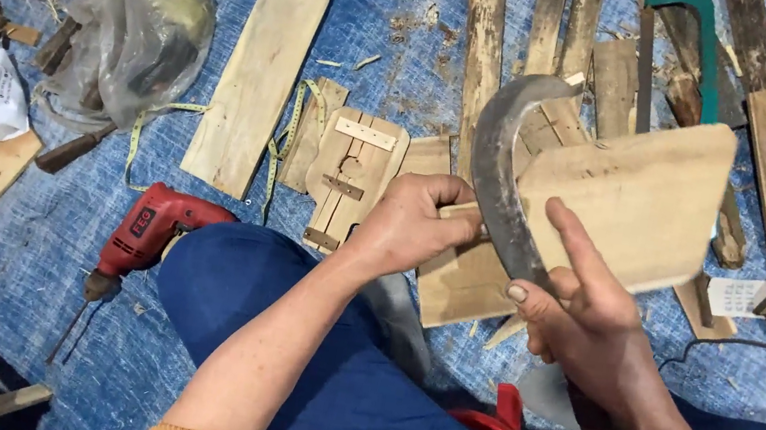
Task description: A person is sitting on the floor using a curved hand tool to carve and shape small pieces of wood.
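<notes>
mid-trim: shaving the edge of a board, held up over the lap, above the blue tarp. left hand clamped on the board's near end. right hand wrapped round a curved blade, forefinger stretched along the wood. next, probably: a short controlled pull along the grain, keeping left fingers clear of the edge. red drill idle beside the knee.

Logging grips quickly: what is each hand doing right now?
Left hand: closed, fingers gripping the light wooden board at its near end.
Right hand: closed on the curved sickle blade, index finger stretched along the board.
</notes>
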